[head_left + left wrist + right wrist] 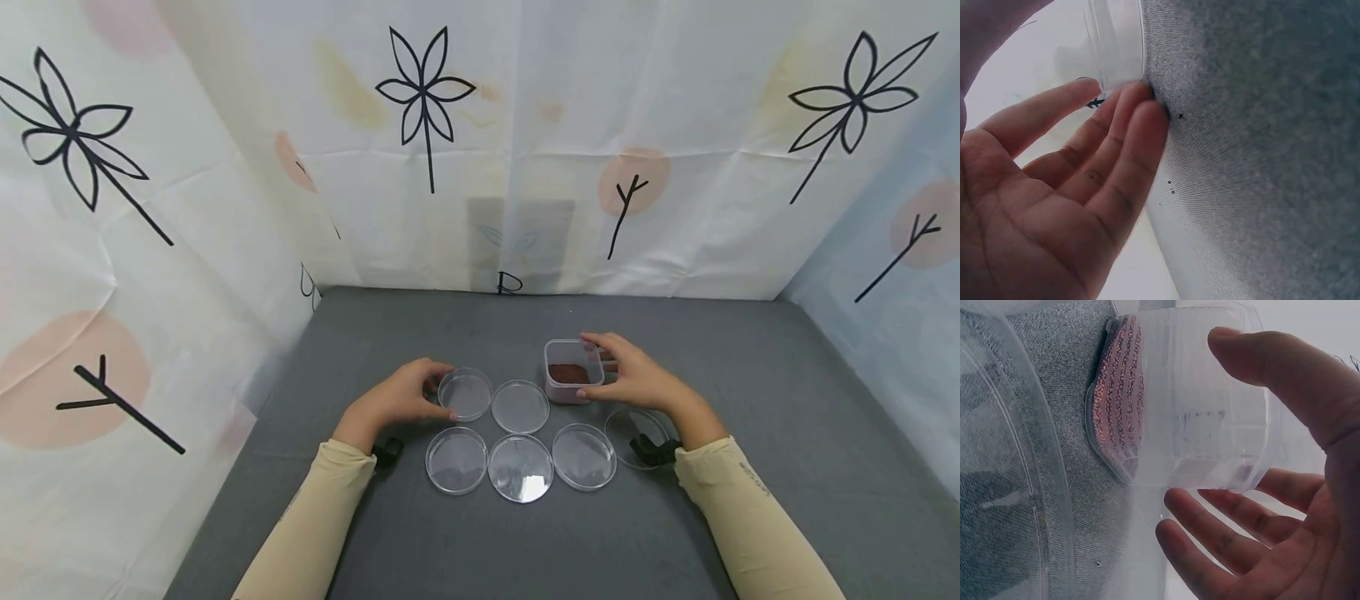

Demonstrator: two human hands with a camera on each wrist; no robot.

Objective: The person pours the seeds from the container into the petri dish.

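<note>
Tabletop (525,550), matte grey, spreads nearest, bearing a front row of clear dishes (457,461). Behind them, the left hand (397,396) holds another dish (465,394) between thumb and fingers; the right hand (637,375) grips a plastic tub (555,390) of brown granules (567,373). Beyond, pale drapes (360,225) with black flowers (422,87) enclose three sides.

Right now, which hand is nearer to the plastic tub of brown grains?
Right: the right hand is at the plastic tub, its fingers around the right side. The left hand is farther off to the left, at the back-left petri dish.
</note>
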